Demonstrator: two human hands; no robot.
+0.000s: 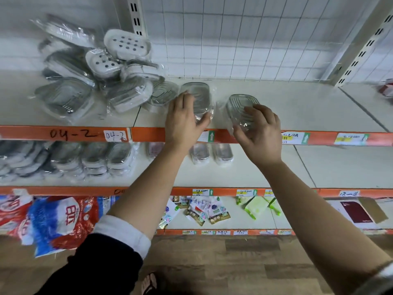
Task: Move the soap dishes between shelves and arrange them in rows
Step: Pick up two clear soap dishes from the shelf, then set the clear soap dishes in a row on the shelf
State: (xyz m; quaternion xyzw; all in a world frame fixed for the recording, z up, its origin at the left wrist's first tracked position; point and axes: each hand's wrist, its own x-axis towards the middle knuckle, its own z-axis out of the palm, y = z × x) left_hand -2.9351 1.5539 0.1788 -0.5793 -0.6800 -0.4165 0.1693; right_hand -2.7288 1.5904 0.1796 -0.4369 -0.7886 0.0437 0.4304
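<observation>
On the top shelf (297, 107) the pile (85, 86) of wrapped soap dishes at the left is loose and leans every way. A nudge from the left forearm or from a dish slid toward it would likely set the slick bags sliding, perhaps over the orange lip (63, 133). Just right of the pile lies the left dish (197, 94), clear and in crinkled film. The film is slippery, so a light grip could slide off the plastic and skew the row. Further right, the right dish (241, 105) is tilted, its near end out over the lip. Whether its far end rests on the shelf I cannot tell. If the grip slackens there it could drop to the lower shelf (255, 173) or the floor.

The left hand (182, 120) lies palm down over the left dish, fingers fairly straight along its left side and thumb hooked round the near end, holding it between them. The forearm reaches up from a pushed-back sleeve. The right hand (259, 128) cups the right dish's near end, fingers curled over the top and thumb beneath, wrist bent back, arm bare.
</observation>
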